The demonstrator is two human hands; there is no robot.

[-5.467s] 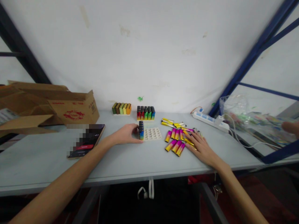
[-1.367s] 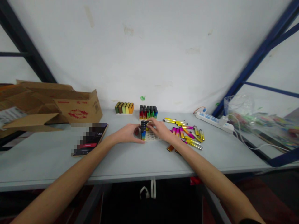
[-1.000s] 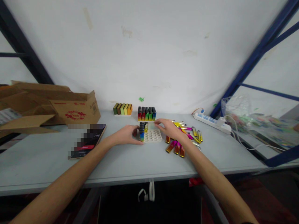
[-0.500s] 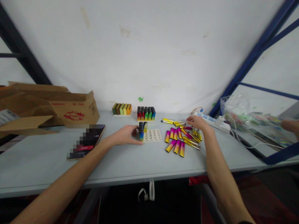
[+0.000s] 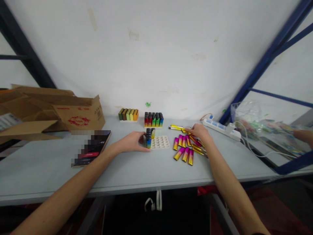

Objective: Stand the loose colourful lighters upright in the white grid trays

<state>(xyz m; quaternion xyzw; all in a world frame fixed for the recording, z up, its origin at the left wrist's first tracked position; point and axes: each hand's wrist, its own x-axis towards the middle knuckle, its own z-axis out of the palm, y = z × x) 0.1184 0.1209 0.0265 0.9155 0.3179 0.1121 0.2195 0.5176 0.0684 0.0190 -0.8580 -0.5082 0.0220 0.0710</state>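
The white tray (image 5: 160,142) lies on the bench (image 5: 132,169). At its left edge the person's left hand (image 5: 133,141) lies sideways, thumb in front, fingers bent in a half-open curve around the standing blue lighters (image 5: 148,138); whether it grips them cannot be told. To the tray's right, the right hand (image 5: 200,131) reaches palm down, fingers drawn together and pointing left, tips at a yellow lighter (image 5: 185,131); their hold on it cannot be made out. Purple-and-yellow lighters (image 5: 185,154) lie loose, also right of the tray. Well left of the tray, a dark screen (image 5: 97,143), partly pixelated, shows "46". Beyond that, a cardboard box (image 5: 80,114) bears a red emblem, its lettering too blurred to read.
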